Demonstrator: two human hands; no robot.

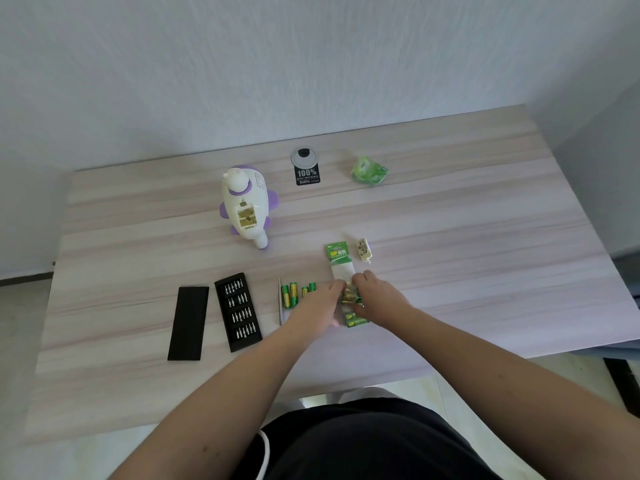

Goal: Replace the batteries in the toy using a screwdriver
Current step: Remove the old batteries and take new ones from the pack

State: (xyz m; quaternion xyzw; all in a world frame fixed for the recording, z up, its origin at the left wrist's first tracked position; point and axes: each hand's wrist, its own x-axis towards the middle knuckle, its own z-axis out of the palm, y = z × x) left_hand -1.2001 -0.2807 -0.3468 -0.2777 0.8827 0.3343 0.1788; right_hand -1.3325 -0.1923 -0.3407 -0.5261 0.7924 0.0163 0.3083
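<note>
The white and purple toy [246, 202] lies on the table at the back left, its battery compartment open and showing metal contacts. Its small cover [364, 250] rests to the right, beside a green battery pack [340, 259]. My left hand [320, 304] and my right hand [375, 296] both hold the lower part of this pack, fingers curled over the batteries inside it. Several loose green batteries [291, 294] lie just left of my left hand. A thin screwdriver [281, 303] lies beside them.
An open black bit case [238, 311] and its black lid [188, 323] lie at the front left. A crumpled green wrapper [369, 170] and a round cable grommet with a black label [304, 166] sit near the wall edge.
</note>
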